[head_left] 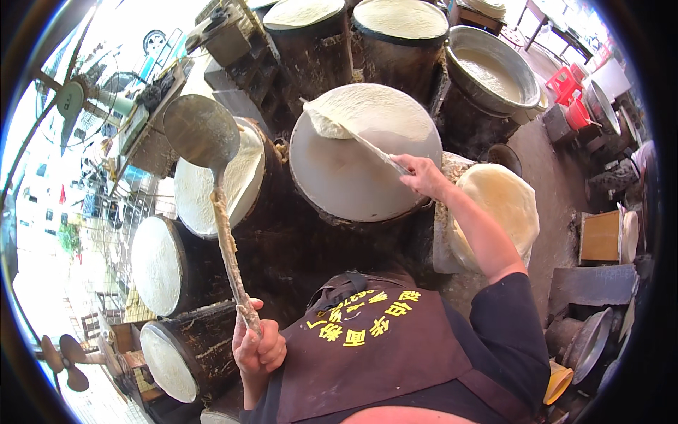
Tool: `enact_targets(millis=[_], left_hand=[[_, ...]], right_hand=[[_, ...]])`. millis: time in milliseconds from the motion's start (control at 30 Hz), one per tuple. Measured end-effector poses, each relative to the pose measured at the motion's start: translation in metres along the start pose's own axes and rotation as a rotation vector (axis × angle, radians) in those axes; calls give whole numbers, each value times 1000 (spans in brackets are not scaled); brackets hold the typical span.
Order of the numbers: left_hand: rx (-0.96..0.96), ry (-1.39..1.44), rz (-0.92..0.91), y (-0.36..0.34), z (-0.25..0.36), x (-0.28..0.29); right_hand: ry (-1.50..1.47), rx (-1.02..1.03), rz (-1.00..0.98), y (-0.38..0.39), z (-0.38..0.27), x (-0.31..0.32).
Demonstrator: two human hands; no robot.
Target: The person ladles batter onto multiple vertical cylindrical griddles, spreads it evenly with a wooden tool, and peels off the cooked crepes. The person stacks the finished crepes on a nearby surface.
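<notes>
My left hand (258,345) grips the batter-crusted handle of a long ladle (202,132). The ladle's round grey head is raised at the left, over the edge of a drum topped with a pale sheet. In my right hand (425,177) is a thin, pale stick (378,152) that reaches across the middle round griddle (353,180). A white batter sheet (385,109) covers the griddle's far part, and its near edge is bunched at the stick. The near part of the griddle shows a bare, greyish surface. Some of the stick is hidden by the sheet.
Drum stoves with pale-covered tops, such as one at far centre (400,19) and one at left (155,265), ring me. A metal pot of batter (487,71) stands far right. Flat round sheets (498,212) are stacked beside my right forearm. A fan (70,102) stands at left.
</notes>
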State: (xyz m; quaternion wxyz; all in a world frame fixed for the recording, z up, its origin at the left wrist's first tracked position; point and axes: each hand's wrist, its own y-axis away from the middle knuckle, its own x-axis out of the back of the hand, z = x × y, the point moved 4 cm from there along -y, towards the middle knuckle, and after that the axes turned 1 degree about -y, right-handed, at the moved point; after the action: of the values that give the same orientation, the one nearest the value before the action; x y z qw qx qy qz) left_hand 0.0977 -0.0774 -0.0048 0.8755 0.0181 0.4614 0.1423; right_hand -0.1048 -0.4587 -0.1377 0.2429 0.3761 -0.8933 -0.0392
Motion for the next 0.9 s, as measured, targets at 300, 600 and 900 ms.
enact_targets(millis=[300, 600, 900], left_hand=[[23, 54, 55, -3, -6, 26], [-40, -9, 69, 5, -3, 17], [-101, -103, 60, 7, -6, -7]], right_hand=[[238, 138, 269, -23, 33, 48], [326, 165, 283, -11, 35, 58], [325, 328, -17, -12, 28, 40]])
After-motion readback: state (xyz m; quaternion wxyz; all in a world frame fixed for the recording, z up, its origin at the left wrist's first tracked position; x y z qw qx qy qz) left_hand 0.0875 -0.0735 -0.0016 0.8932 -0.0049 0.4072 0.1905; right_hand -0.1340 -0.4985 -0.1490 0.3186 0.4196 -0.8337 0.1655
